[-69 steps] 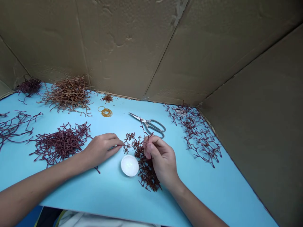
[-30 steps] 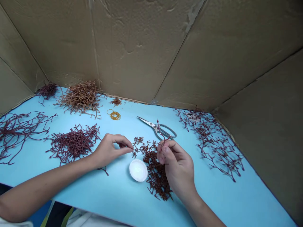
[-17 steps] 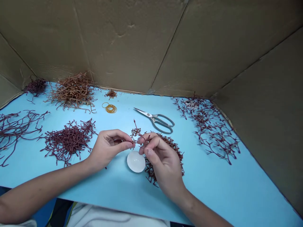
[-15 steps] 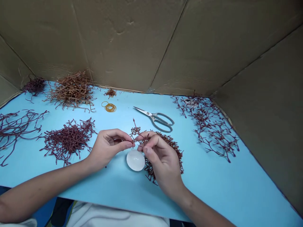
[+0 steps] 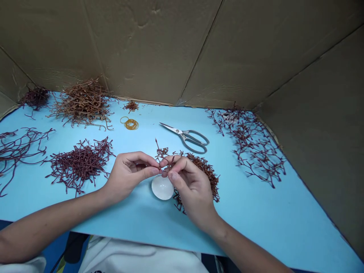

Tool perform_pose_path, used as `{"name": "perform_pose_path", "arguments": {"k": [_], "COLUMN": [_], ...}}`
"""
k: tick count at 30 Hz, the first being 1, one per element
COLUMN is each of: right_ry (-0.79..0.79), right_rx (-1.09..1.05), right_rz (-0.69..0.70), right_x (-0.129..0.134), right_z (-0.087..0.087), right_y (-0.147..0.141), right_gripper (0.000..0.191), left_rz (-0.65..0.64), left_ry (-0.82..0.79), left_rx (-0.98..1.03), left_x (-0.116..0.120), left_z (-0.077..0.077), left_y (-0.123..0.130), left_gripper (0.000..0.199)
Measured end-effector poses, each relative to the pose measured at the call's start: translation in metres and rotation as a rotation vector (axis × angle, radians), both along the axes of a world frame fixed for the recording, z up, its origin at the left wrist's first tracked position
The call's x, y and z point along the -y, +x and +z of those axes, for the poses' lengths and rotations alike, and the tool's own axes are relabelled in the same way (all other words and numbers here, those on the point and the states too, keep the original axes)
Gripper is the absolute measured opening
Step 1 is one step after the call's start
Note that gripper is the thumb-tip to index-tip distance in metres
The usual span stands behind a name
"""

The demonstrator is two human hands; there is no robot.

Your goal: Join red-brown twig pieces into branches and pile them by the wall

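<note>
Thumb and fingers of my left hand [image 5: 132, 170] are pinched together at a thin reddish-brown twig end, mostly hidden by the fingertips. Facing it, my right hand [image 5: 193, 185] pinches a small branching twig [image 5: 156, 143], one stem of which points up and away. The two sets of fingertips almost meet. Just below them sits a small white round dish or dome [image 5: 162, 188]; I cannot tell which. Short cut twig pieces [image 5: 204, 167] lie heaped behind and under my right hand, with a few more pieces [image 5: 162, 152] just beyond the fingertips.
Grey-handled scissors [image 5: 187, 137] lie beyond the hands, near yellow rubber bands [image 5: 131, 124]. Dark twigs [image 5: 82, 163], brown twigs [image 5: 85, 102] and long stems [image 5: 19, 149] are at left. Branching twigs [image 5: 253, 144] spread at right. Cardboard walls [image 5: 153, 49] enclose the blue table [image 5: 273, 220].
My right hand has come slightly closer to my left, so the fingertips nearly meet at the twig. The whole view has shifted a little, with the table sitting higher.
</note>
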State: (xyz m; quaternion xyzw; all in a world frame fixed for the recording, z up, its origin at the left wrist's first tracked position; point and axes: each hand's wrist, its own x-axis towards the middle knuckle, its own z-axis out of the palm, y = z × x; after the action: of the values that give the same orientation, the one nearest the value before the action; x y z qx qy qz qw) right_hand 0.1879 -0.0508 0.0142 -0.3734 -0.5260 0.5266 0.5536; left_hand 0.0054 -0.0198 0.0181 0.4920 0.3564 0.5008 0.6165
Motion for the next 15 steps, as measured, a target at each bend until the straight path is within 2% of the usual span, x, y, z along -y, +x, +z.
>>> {"name": "perform_pose_path", "arguments": {"k": [15], "right_ry": [0.012], "right_rx": [0.005], "right_rz": [0.009], "right_x": [0.0], "right_z": [-0.0004], "right_y": [-0.0008], "right_gripper": [0.019], "left_rz": [-0.01], "left_ry": [0.067], "left_rx": [-0.054], "left_x": [0.0025], "left_z": [-0.008], "left_y": [-0.0049], "left_gripper": [0.008]}}
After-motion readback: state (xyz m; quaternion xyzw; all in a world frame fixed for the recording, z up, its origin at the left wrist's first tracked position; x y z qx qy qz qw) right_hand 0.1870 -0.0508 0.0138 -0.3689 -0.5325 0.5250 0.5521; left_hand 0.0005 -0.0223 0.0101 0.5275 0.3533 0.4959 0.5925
